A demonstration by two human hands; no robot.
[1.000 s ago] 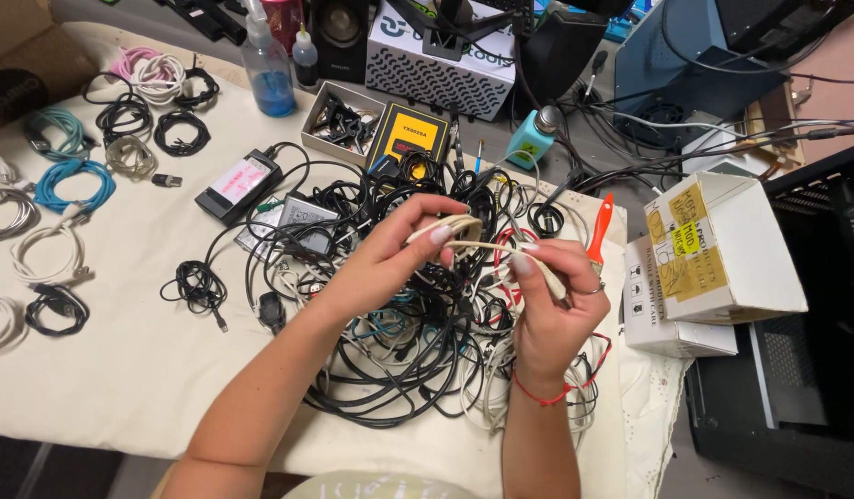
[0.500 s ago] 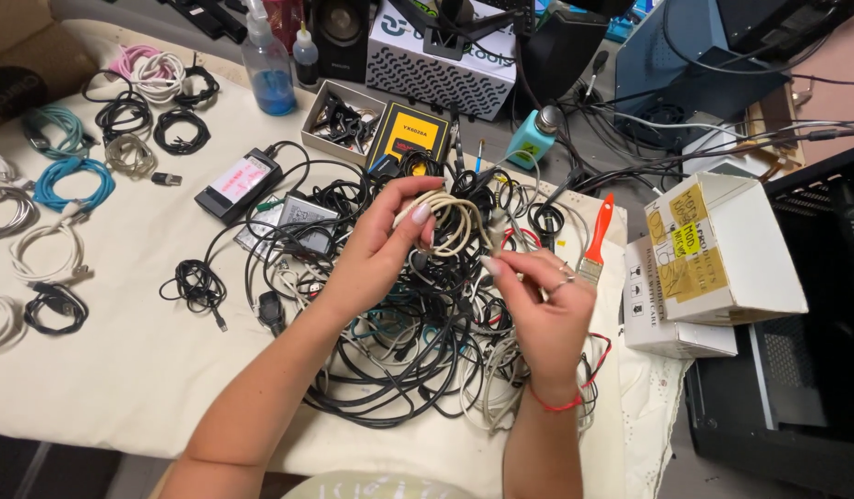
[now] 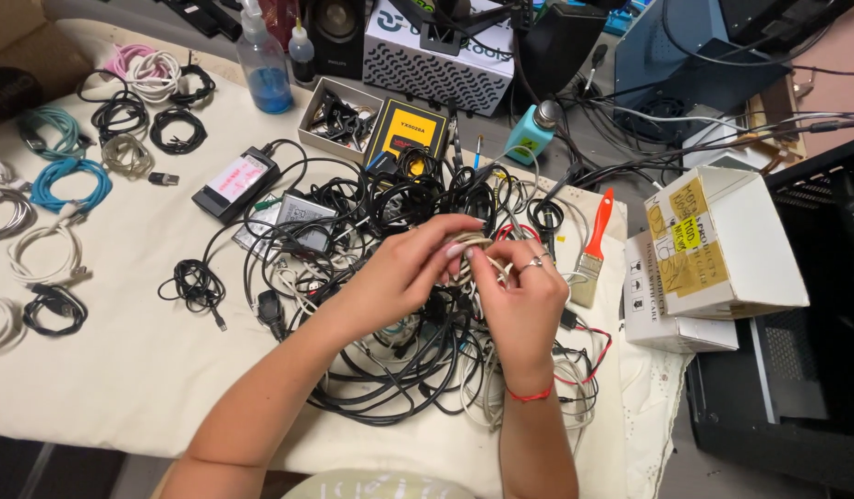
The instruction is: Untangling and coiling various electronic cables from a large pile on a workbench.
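Note:
Both hands meet above a big tangle of black and white cables on a cream cloth-covered table. My left hand and my right hand pinch a small coil of beige cable between their fingertips. The coil is mostly hidden by the fingers. A red string bracelet circles the right wrist.
Several coiled cables, blue, white, pink and black, lie in rows at the left. A black power brick, a blue liquid bottle, a small parts box, a yellow meter, an orange-handled brush and white cardboard boxes surround the tangle.
The beige cable, stretched between the hands a second ago, has been wound into a small coil. Both hands have come together over the tangle.

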